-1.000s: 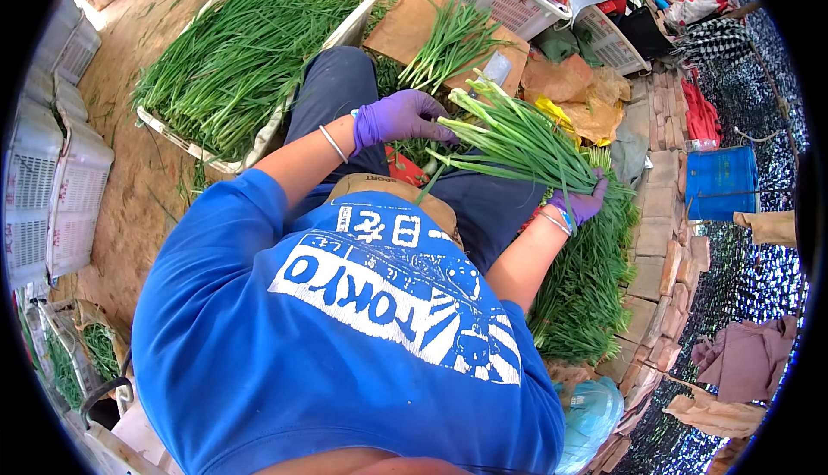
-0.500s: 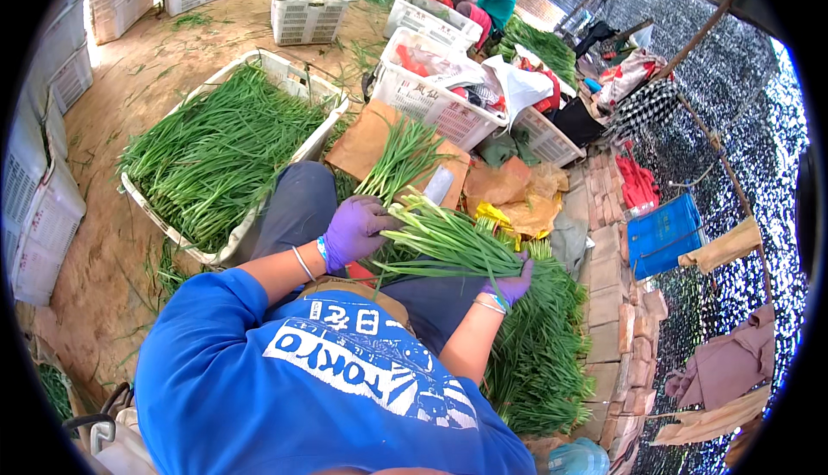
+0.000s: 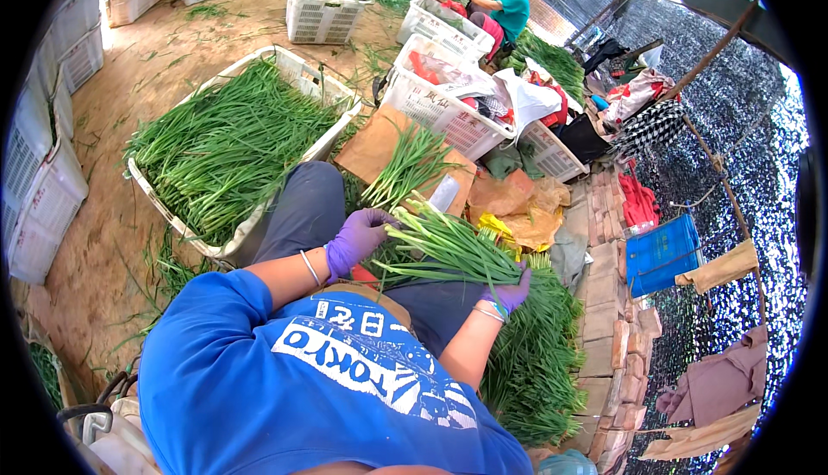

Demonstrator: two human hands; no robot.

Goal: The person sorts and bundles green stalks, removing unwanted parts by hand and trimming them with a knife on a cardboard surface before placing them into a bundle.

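Head view shows the left hand wrapped around the pale ends of a bunch of green stalks over the lap, the right hand cupped under it; it looks light, soft and bendy, best held near the ends.

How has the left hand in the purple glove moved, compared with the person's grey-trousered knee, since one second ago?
No clear move: the left hand stays beside the grey-trousered knee, at the green stalk bundle.
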